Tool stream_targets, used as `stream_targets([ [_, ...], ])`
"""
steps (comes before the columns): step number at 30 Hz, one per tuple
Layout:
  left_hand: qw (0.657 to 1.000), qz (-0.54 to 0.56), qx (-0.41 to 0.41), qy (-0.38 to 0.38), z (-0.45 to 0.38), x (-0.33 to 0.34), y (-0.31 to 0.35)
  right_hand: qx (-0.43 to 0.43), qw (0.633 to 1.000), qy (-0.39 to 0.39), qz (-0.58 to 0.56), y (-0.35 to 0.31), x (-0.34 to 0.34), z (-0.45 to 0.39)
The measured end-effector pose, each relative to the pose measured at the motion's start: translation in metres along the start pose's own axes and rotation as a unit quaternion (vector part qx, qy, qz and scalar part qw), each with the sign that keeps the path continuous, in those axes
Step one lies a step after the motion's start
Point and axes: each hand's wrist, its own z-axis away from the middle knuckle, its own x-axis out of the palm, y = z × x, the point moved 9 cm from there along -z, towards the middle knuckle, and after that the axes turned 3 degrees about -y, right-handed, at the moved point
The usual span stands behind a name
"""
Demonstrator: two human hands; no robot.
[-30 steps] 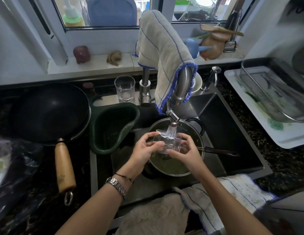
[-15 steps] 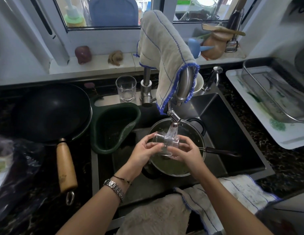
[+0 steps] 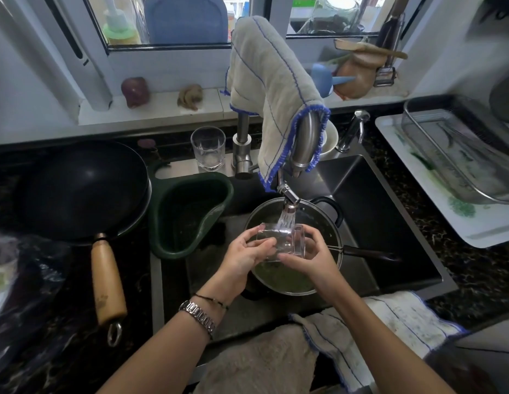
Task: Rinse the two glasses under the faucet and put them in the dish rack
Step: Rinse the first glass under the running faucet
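A clear glass (image 3: 284, 240) lies on its side under the running faucet (image 3: 289, 196), with water pouring onto it. My left hand (image 3: 244, 255) grips its mouth end and my right hand (image 3: 311, 255) holds its thick base. Both hands hover over a pot (image 3: 330, 220) standing in the sink. A second clear glass (image 3: 208, 148) stands upright on the sink's back ledge, left of the faucet's base. The metal dish rack (image 3: 457, 155) sits on a white tray (image 3: 435, 200) at the far right.
A grey cloth (image 3: 271, 89) drapes over the faucet neck. A green strainer basket (image 3: 188, 211) hangs at the sink's left side. A black wok (image 3: 77, 189) with a wooden handle sits on the left counter. Towels (image 3: 389, 331) lie along the sink's front edge.
The glass has turned in my hands under the stream and now lies more on its side. My hands stay over the pot.
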Motion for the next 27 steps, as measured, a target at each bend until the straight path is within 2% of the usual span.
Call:
stream_targets([
  [8, 0.999, 0.034, -0.001, 0.001, 0.003, 0.007, -0.005, -0.008, 0.998, 0.040, -0.045, 0.004, -0.008, 0.005],
  [13, 0.995, -0.072, 0.049, 0.044, 0.007, 0.004, -0.001, -0.004, 0.996, 0.081, -0.038, 0.005, -0.023, 0.013],
  [17, 0.990, -0.118, 0.040, 0.066, 0.010, 0.001, -0.009, -0.010, 0.993, 0.114, -0.018, 0.000, -0.041, 0.021],
  [20, 0.984, -0.169, 0.026, 0.055, 0.013, 0.007, -0.013, -0.018, 0.991, 0.131, 0.004, -0.006, -0.055, 0.026],
  [27, 0.931, -0.362, 0.047, 0.022, 0.018, 0.044, -0.005, -0.061, 0.983, 0.152, 0.079, -0.035, -0.080, 0.039],
])
